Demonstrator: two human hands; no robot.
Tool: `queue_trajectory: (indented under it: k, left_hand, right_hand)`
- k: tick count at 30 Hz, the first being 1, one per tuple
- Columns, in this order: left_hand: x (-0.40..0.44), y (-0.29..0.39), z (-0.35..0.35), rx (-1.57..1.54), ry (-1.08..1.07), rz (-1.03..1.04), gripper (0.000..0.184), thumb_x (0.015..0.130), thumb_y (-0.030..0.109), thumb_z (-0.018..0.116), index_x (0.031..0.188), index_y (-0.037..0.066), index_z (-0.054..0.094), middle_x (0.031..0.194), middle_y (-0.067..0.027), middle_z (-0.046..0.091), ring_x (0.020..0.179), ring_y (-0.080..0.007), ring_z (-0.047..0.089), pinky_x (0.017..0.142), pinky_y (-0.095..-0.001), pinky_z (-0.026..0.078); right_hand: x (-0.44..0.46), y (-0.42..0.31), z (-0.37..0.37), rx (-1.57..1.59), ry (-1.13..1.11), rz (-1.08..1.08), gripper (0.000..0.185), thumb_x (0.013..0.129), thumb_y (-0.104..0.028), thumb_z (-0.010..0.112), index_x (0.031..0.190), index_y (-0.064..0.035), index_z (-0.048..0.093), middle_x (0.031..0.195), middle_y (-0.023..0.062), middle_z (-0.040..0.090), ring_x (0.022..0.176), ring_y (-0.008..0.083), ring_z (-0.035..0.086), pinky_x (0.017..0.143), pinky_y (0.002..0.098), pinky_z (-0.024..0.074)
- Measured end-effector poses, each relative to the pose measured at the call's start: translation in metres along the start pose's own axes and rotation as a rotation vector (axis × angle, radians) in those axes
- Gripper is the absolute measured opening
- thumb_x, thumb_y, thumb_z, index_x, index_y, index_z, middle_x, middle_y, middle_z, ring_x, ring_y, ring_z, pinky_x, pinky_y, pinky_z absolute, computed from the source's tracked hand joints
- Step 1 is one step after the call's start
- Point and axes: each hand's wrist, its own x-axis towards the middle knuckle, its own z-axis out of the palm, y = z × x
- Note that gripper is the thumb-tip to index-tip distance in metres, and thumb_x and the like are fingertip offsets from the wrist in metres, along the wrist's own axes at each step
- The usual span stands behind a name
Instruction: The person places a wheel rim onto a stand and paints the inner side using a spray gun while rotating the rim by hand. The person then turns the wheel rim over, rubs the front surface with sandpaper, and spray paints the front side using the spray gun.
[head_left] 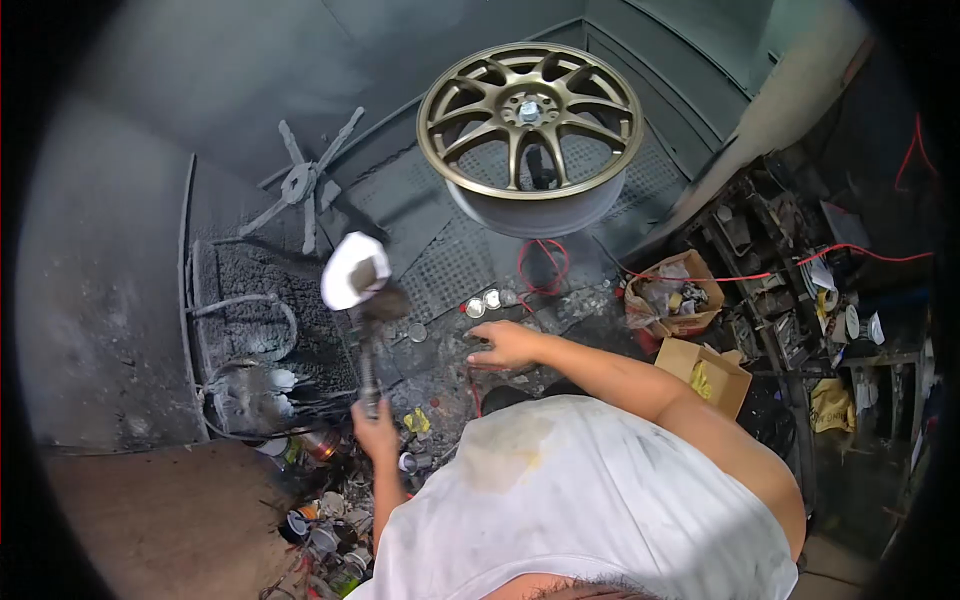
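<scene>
My left hand (375,430) is wrapped round the lower end of a long-handled tool that looks like a spray gun (369,370). At its top is a white cup-like part (352,272), blurred by motion. My right hand (503,344) reaches forward with thumb and fingers apart, and nothing shows clearly between them. In front of and above my right hand, a bronze multi-spoke wheel rim (515,160) lies face up, raised above the floor. Its support is mostly hidden.
A grey cross-shaped stand (298,185) is at the left. Two cardboard boxes (690,300) sit at the right beside a cluttered shelf (770,270), with a red hose (715,279) nearby. Cans and litter (330,535) lie at lower left. Round lids (475,308) lie on the floor.
</scene>
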Motion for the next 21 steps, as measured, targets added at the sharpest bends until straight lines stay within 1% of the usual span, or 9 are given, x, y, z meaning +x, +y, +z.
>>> queue_trajectory:
  k: [4, 6, 7, 10, 12, 14, 16, 17, 21]
  left_hand:
    - [-0.058, 0.069, 0.084, -0.027, -0.218, 0.07, 0.045, 0.087, 0.032, 0.078, 0.117, 0.005, 0.059, 0.1, -0.02, 0.071, 0.091, -0.0376, 0.069, 0.082, -0.0458, 0.052]
    - [-0.083, 0.124, 0.114, -0.106, -0.345, 0.153, 0.049, 0.087, 0.033, 0.078, 0.122, 0.005, 0.057, 0.106, -0.0239, 0.07, 0.098, -0.0413, 0.069, 0.084, -0.0479, 0.052]
    - [-0.093, 0.138, 0.136, -0.096, -0.389, 0.161, 0.052, 0.087, 0.034, 0.078, 0.124, 0.006, 0.055, 0.107, -0.0248, 0.069, 0.099, -0.042, 0.068, 0.085, -0.0481, 0.052]
    - [-0.117, 0.196, 0.182, -0.155, -0.537, 0.22, 0.056, 0.089, 0.034, 0.076, 0.129, 0.005, 0.05, 0.108, -0.0261, 0.068, 0.102, -0.0436, 0.067, 0.086, -0.0487, 0.052]
    - [-0.129, 0.23, 0.208, -0.27, -0.606, 0.305, 0.055, 0.09, 0.034, 0.075, 0.128, 0.004, 0.05, 0.107, -0.0266, 0.068, 0.099, -0.0442, 0.067, 0.085, -0.049, 0.052]
    - [-0.133, 0.262, 0.226, -0.43, -0.821, 0.352, 0.061, 0.091, 0.034, 0.074, 0.134, 0.0, 0.046, 0.119, -0.0287, 0.065, 0.112, -0.0435, 0.064, 0.095, -0.0479, 0.05]
    - [-0.136, 0.291, 0.225, -0.437, -0.951, 0.419, 0.067, 0.093, 0.036, 0.071, 0.14, -0.002, 0.043, 0.129, -0.0301, 0.059, 0.123, -0.0417, 0.058, 0.103, -0.0462, 0.045]
    - [-0.138, 0.301, 0.221, -0.444, -1.094, 0.483, 0.072, 0.095, 0.038, 0.069, 0.145, -0.005, 0.04, 0.14, -0.0315, 0.054, 0.134, -0.0399, 0.052, 0.111, -0.0445, 0.041]
    - [-0.11, 0.301, 0.181, -0.099, -1.576, 0.762, 0.079, 0.101, 0.042, 0.059, 0.155, -0.007, 0.028, 0.156, -0.0255, 0.041, 0.148, -0.0351, 0.035, 0.12, -0.0423, 0.029]
  right_hand:
    - [-0.026, 0.007, -0.03, -0.04, -0.084, 0.182, 0.08, 0.085, -0.053, 0.072, 0.134, 0.0066, 0.053, 0.124, 0.0326, 0.063, 0.118, 0.0445, 0.061, 0.102, 0.0475, 0.0477]
    - [-0.049, 0.03, -0.021, -0.017, 0.424, 0.266, 0.102, 0.082, -0.055, 0.076, 0.148, 0.009, 0.032, 0.132, 0.0351, 0.057, 0.124, 0.0457, 0.058, 0.106, 0.048, 0.045]
    - [-0.065, 0.008, -0.059, 0.154, 0.343, 0.352, 0.12, 0.081, -0.053, 0.078, 0.154, 0.0122, 0.009, 0.14, 0.0377, 0.05, 0.13, 0.0467, 0.054, 0.11, 0.0473, 0.0426]
    - [-0.081, 0.046, -0.075, 0.297, 0.763, 0.538, 0.107, 0.086, -0.046, 0.075, 0.154, 0.0099, 0.015, 0.143, 0.0377, 0.047, 0.133, 0.0488, 0.05, 0.112, 0.0476, 0.0398]
    - [-0.095, 0.06, -0.107, 0.272, 1.018, 0.438, 0.092, 0.093, -0.029, 0.068, 0.155, 0.0097, 0.013, 0.151, 0.0352, 0.038, 0.139, 0.045, 0.043, 0.116, 0.0458, 0.0355]
    - [-0.108, 0.065, -0.141, 0.368, 1.188, 0.295, 0.081, 0.092, -0.009, 0.059, 0.158, 0.0025, 0.014, 0.15, 0.0296, 0.038, 0.139, 0.0389, 0.044, 0.11, 0.0448, 0.0452]
    - [-0.124, 0.045, -0.182, 0.679, 1.216, 0.233, 0.077, 0.087, 0.005, 0.051, 0.158, -0.0028, 0.02, 0.136, 0.019, 0.05, 0.118, 0.0271, 0.059, 0.08, 0.0373, 0.0648]
    - [-0.131, 0.044, -0.197, 0.629, 1.226, 0.232, 0.076, 0.086, 0.006, 0.052, 0.156, -0.0056, 0.027, 0.129, 0.0139, 0.053, 0.109, 0.0226, 0.062, 0.073, 0.0361, 0.0652]
    - [-0.171, 0.008, -0.247, 0.481, 1.112, 0.397, 0.058, 0.085, 0.004, 0.053, 0.142, -0.0027, 0.046, 0.119, 0.0091, 0.062, 0.108, 0.0197, 0.065, 0.069, 0.0322, 0.0637]
